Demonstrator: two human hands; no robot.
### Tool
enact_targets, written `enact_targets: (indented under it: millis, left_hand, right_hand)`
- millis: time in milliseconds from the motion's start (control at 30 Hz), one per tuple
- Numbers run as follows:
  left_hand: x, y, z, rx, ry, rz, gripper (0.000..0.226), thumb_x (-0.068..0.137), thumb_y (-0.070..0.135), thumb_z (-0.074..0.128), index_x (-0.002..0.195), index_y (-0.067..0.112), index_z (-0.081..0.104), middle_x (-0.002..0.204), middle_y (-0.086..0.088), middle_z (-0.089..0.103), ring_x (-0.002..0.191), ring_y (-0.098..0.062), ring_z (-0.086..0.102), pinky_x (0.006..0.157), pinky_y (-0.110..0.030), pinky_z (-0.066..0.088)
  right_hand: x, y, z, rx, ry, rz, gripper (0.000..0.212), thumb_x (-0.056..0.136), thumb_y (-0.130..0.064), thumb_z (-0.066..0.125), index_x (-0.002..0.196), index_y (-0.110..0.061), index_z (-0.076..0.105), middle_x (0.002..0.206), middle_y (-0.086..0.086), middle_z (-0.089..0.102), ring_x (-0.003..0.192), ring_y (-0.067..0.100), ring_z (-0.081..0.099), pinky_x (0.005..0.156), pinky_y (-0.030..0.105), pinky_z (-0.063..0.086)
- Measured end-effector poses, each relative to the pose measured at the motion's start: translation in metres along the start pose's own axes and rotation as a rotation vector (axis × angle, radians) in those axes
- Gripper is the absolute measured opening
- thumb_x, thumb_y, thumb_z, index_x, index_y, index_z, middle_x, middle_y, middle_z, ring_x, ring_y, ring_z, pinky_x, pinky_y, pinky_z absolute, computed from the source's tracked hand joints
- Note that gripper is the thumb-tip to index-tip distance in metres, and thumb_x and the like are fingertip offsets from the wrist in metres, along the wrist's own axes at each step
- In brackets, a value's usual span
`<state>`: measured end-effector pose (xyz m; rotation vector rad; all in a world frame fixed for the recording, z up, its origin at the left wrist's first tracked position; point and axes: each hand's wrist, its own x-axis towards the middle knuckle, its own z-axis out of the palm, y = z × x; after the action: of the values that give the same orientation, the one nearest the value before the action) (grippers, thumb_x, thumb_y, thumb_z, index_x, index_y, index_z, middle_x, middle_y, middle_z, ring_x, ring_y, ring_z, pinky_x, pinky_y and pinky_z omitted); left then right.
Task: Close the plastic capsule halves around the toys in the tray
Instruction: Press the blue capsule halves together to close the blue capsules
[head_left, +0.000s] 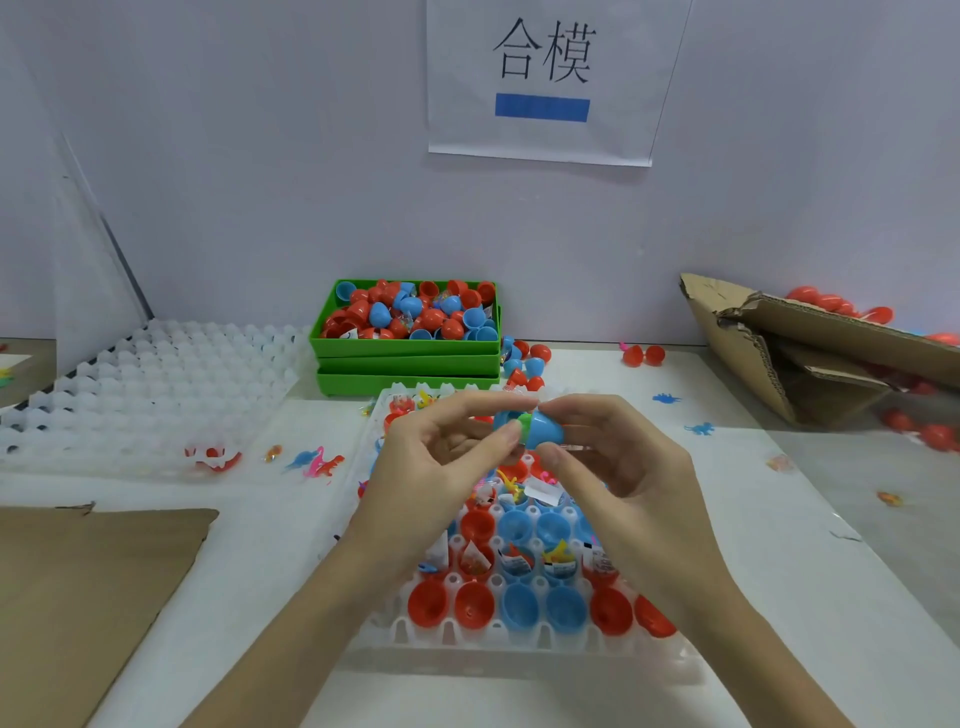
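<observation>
Both hands raised just above the far half of the white plastic socket tray (519, 656), which sits on the white counter (779, 597). Left hand (441, 457) pinches one blue plastic capsule half (503, 419); right hand (618, 457) pinches the matching blue capsule half (546, 430) between thumb and forefinger. Each grip is closed on its half. The two halves sit mouth to mouth but not shut: a small green toy (524, 422) shows in the gap between them.

Judgement on doing it well: line the rims up square, tuck the green piece fully inside so it does not get caught at the seam, then press the halves straight together rather than at an angle. If the toy sticks out, ease apart and reseat it first.

Tray state: near row holds open red and blue cups; rows behind hold cups with toys and folded paper slips, still uncapped.

Far centre, stacked green plastic bins (405, 358) full of loose red and blue halves. Empty white tray (145, 384) far left. Torn cardboard box (810, 358) far right.

Writing: paper sign on wall (540, 83) reads "合模", with a blue bar beneath. Slip print too small to read.
</observation>
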<state>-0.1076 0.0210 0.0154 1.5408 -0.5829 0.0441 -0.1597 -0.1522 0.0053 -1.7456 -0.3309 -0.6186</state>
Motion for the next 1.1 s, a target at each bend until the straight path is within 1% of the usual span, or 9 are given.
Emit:
enact_targets:
  millis: [67, 200, 300, 433, 567, 667, 800, 933, 1100]
  left_hand:
    - [-0.001, 0.000, -0.001, 0.050, 0.006, 0.036, 0.023, 0.094, 0.020, 0.071, 0.114, 0.028, 0.078, 0.103, 0.010, 0.079, 0.094, -0.011, 0.077, 0.081, -0.016, 0.058]
    - [0.001, -0.001, -0.003, 0.019, -0.002, 0.007, 0.024, 0.099, 0.007, 0.067, 0.117, 0.019, 0.075, 0.107, 0.004, 0.080, 0.099, -0.015, 0.078, 0.088, -0.027, 0.061]
    - [-0.001, -0.001, 0.002, 0.056, 0.048, 0.066, 0.026, 0.097, 0.001, 0.068, 0.117, 0.017, 0.073, 0.103, 0.007, 0.079, 0.096, -0.012, 0.077, 0.083, -0.020, 0.060]
    - [-0.003, -0.002, 0.003, 0.096, 0.087, 0.143, 0.024, 0.095, 0.001, 0.070, 0.114, 0.014, 0.074, 0.105, 0.010, 0.078, 0.099, -0.009, 0.075, 0.084, -0.017, 0.057]
    - [-0.002, 0.000, -0.002, 0.132, -0.015, 0.184, 0.030, 0.094, 0.004, 0.073, 0.122, 0.015, 0.073, 0.111, 0.009, 0.076, 0.106, -0.011, 0.073, 0.088, -0.019, 0.058]
    - [0.000, -0.001, -0.004, 0.230, -0.044, 0.195, 0.033, 0.090, 0.009, 0.078, 0.121, 0.020, 0.073, 0.111, 0.010, 0.076, 0.103, -0.012, 0.074, 0.088, -0.022, 0.060]
    - [0.001, -0.002, -0.007, 0.187, -0.045, 0.178, 0.025, 0.092, 0.008, 0.075, 0.115, 0.018, 0.073, 0.109, 0.013, 0.076, 0.104, -0.011, 0.074, 0.087, -0.019, 0.058]
    - [0.001, -0.003, -0.005, 0.224, -0.037, 0.223, 0.018, 0.093, 0.004, 0.074, 0.107, 0.013, 0.071, 0.103, 0.010, 0.074, 0.099, -0.014, 0.074, 0.084, -0.022, 0.060]
    - [0.001, -0.007, -0.005, 0.331, -0.026, 0.273, 0.015, 0.092, 0.002, 0.075, 0.104, 0.010, 0.072, 0.099, 0.005, 0.074, 0.093, -0.013, 0.074, 0.079, -0.022, 0.061]
  right_hand:
    - [0.000, 0.000, -0.001, 0.011, -0.002, 0.003, 0.028, 0.091, -0.015, 0.073, 0.118, -0.021, 0.069, 0.112, -0.011, 0.073, 0.107, 0.015, 0.071, 0.086, 0.021, 0.058]
    - [0.001, -0.001, -0.001, 0.026, 0.005, 0.010, 0.028, 0.090, -0.014, 0.073, 0.116, -0.025, 0.069, 0.110, -0.017, 0.073, 0.105, 0.008, 0.071, 0.083, 0.014, 0.056]
    - [0.000, 0.000, 0.001, 0.029, -0.012, 0.002, 0.029, 0.092, -0.013, 0.073, 0.118, -0.025, 0.069, 0.112, -0.015, 0.073, 0.107, 0.011, 0.071, 0.086, 0.016, 0.056]
    - [-0.002, 0.001, 0.003, 0.032, 0.011, -0.006, 0.029, 0.092, -0.012, 0.073, 0.119, -0.023, 0.068, 0.113, -0.011, 0.073, 0.108, 0.015, 0.071, 0.088, 0.018, 0.057]
    - [-0.001, 0.001, 0.000, 0.045, 0.023, 0.009, 0.029, 0.092, -0.013, 0.074, 0.119, -0.023, 0.068, 0.113, -0.009, 0.073, 0.109, 0.015, 0.071, 0.087, 0.019, 0.057]
    - [-0.001, 0.002, -0.001, 0.042, 0.017, 0.015, 0.028, 0.092, -0.011, 0.073, 0.118, -0.023, 0.069, 0.111, -0.012, 0.073, 0.107, 0.012, 0.071, 0.086, 0.017, 0.056]
    - [-0.001, 0.001, 0.002, 0.062, 0.023, 0.043, 0.028, 0.091, -0.013, 0.073, 0.117, -0.023, 0.070, 0.109, -0.013, 0.074, 0.104, 0.011, 0.072, 0.084, 0.015, 0.056]
    - [0.000, 0.000, 0.000, 0.107, 0.023, 0.100, 0.027, 0.090, -0.018, 0.073, 0.117, -0.024, 0.071, 0.109, -0.009, 0.076, 0.101, 0.016, 0.074, 0.084, 0.020, 0.058]
    - [-0.001, 0.000, 0.001, 0.118, -0.015, 0.118, 0.025, 0.092, -0.015, 0.071, 0.116, -0.024, 0.071, 0.110, -0.007, 0.076, 0.103, 0.017, 0.074, 0.086, 0.022, 0.058]
